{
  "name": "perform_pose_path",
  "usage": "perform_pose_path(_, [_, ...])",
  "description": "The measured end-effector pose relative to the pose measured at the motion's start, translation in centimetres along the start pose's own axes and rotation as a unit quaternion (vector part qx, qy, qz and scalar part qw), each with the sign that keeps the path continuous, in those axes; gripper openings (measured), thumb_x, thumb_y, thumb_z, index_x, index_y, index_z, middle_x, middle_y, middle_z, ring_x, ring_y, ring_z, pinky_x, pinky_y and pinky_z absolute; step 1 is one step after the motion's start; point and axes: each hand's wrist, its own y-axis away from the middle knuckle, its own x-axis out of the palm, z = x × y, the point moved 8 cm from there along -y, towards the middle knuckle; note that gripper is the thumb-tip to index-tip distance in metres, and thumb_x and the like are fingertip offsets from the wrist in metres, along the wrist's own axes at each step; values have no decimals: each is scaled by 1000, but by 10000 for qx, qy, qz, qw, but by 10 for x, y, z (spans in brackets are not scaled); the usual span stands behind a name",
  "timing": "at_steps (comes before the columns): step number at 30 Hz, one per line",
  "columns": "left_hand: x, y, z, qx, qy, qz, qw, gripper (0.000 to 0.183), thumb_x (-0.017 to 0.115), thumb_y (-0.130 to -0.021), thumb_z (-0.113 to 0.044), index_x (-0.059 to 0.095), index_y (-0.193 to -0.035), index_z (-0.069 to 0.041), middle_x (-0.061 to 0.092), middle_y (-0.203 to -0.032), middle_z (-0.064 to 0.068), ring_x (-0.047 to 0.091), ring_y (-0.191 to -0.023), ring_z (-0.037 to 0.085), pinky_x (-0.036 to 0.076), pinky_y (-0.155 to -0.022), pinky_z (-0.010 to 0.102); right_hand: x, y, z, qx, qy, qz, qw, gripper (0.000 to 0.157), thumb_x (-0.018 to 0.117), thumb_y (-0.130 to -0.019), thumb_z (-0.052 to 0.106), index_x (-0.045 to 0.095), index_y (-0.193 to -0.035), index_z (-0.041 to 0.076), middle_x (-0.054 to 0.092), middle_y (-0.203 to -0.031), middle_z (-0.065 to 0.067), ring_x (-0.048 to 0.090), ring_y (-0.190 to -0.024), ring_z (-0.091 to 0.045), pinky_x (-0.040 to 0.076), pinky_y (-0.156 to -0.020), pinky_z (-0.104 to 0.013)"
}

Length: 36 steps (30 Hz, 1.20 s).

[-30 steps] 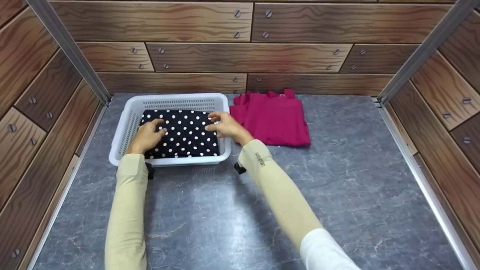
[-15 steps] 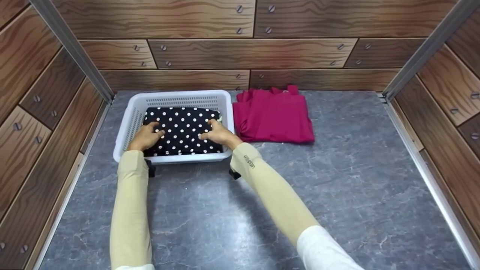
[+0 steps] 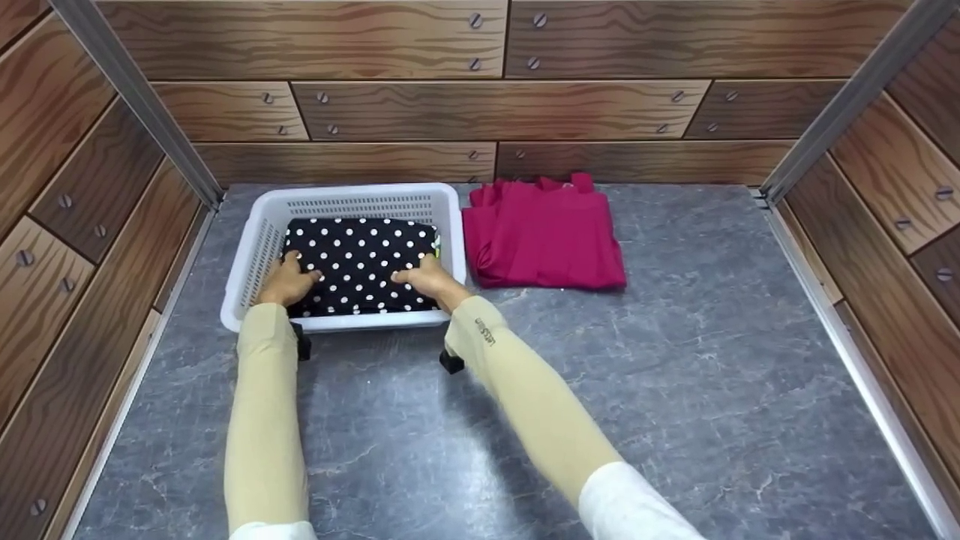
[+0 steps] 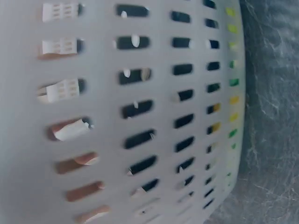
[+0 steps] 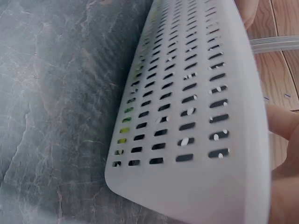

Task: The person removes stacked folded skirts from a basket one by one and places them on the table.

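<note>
A folded black cloth with white polka dots [image 3: 360, 262] lies in a white plastic basket [image 3: 345, 193]. My left hand [image 3: 283, 285] rests at the cloth's left front part, thumb on top. On the opposite side, my right hand [image 3: 435, 281] touches the right front part, its thumb also laid over the cloth; the other fingers are partly hidden along the sides. Slots in the basket's front wall [image 4: 103, 112] show dark dotted cloth, with yellow and green material lower down. In the right wrist view, part of my right hand [image 5: 285, 172] appears above the rim.
Folded crimson fabric [image 3: 551, 236] lies on the grey marbled surface [image 3: 675, 360] right beside the basket. Wood-patterned panels [image 3: 420, 109] close off the back and both sides, with metal strips [image 3: 862, 375] along the edges.
Both hands have come down from over the cloth onto its sides and slid toward the front. The right hand has also moved a little left. Basket and crimson fabric stay put.
</note>
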Motion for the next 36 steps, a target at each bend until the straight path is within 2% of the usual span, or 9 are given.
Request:
perform_pose_path(7, [1, -1, 15, -470, 129, -317, 9983, 73, 50, -102, -20, 11, -155, 12, 40, -147, 38, 41, -136, 49, 34, -113, 52, 6, -1, -5, 287, -193, 41, 9994, 81, 67, -94, 17, 21, -155, -9, 31, -159, -22, 36, -143, -33, 39, -111, -48])
perform_pose_path(10, [-2, -2, 18, -498, 434, -510, 9965, 72, 52, -102, -18, 14, -157, 9, 62, -125, 31, 64, -104, 36, 53, -87, 39, 7, -1, -7, 420, -361, 65, 9984, 80, 68, -94, 18, 22, -155, -6, 33, -158, -19, 44, -135, -32, 49, -99, -51])
perform_pose_path(12, [-2, -3, 18, -413, 760, -584, 9945, 72, 53, -101, -16, 15, -157, 8, 67, -114, 28, 65, -83, 22, 52, -67, 28, 6, -2, -8, 416, -405, -4, 9983, 79, 68, -93, 18, 24, -155, -7, 35, -156, -19, 47, -131, -31, 51, -96, -48])
perform_pose_path(18, [-2, -9, 22, -231, 1199, -713, 9900, 71, 54, -98, -15, 19, -155, 10, 46, -144, 34, 60, -71, 11, 46, -51, 20, 2, -9, -9, 250, -355, -314, 9986, 77, 71, -90, 14, 31, -150, -12, 38, -155, -23, 39, -140, -31, 35, -115, -38])
perform_pose_path(23, [-4, -10, 23, -252, 1140, -854, 9895, 71, 57, -96, -12, 21, -153, 11, 61, -121, 33, 50, -53, 7, 43, -46, 19, -2, -12, -7, 192, -447, -495, 9976, 80, 71, -88, 10, 27, -152, -12, 33, -158, -23, 33, -144, -30, 25, -120, -34])
perform_pose_path(27, [-3, -10, 23, -318, 1145, -788, 9898, 75, 60, -94, -9, 20, -153, 12, 63, -111, 30, 53, -57, 11, 49, -54, 25, -1, -13, -7, 208, -543, -383, 9976, 77, 72, -89, 8, 31, -151, -11, 43, -151, -22, 49, -131, -30, 38, -112, -35])
perform_pose_path(30, [-3, -8, 23, -378, 1095, -780, 9902, 75, 62, -91, -8, 22, -151, 14, 55, -127, 34, 60, -86, 28, 54, -83, 37, 0, -13, -9, 311, -604, -258, 9974, 79, 73, -89, 9, 29, -153, -9, 43, -151, -20, 50, -129, -30, 39, -111, -36])
perform_pose_path(33, [-3, -7, 23, -456, 1104, -817, 9895, 74, 63, -90, -9, 24, -148, 15, 47, -138, 37, 51, -116, 41, 42, -106, 49, 1, -13, -12, 434, -603, -214, 9970, 81, 74, -89, 12, 29, -154, -7, 45, -149, -20, 48, -131, -29, 38, -112, -38])
perform_pose_path(36, [-3, -6, 24, -529, 1113, -870, 9886, 73, 64, -89, -11, 26, -146, 14, 46, -139, 39, 46, -124, 45, 37, -110, 52, 1, -13, -12, 425, -752, -202, 9961, 79, 75, -89, 16, 33, -152, -6, 49, -145, -20, 52, -125, -29, 43, -107, -38])
